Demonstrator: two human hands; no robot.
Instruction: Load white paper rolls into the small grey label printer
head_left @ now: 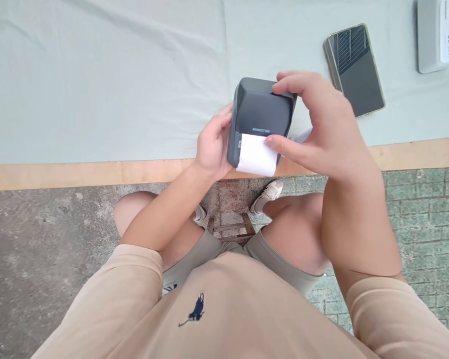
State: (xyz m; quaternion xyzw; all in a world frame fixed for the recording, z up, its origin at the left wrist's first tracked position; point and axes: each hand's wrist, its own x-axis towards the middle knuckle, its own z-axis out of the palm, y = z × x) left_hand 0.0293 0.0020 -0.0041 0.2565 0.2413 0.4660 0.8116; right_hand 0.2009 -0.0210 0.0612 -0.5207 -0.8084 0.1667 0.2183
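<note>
A dark grey label printer [264, 110] marked NIIMBOT is held above the front edge of the table. From its slot hangs a strip of white label paper [257, 155], curling down over the printer's near end. My left hand [214, 144] is closed around the printer's left side, its fingers partly hidden beneath. At the right, my right hand [322, 124] spans the printer, with fingertips on the upper right corner and the thumb at the right edge of the paper by the slot.
A smartphone [357, 70] lies on the pale cloth [115, 80] to the right. Beyond it, a grey box-like object [428, 40] with a printed white label is cut off by the frame. The table's bare wooden edge [78, 172] runs across in front of my knees.
</note>
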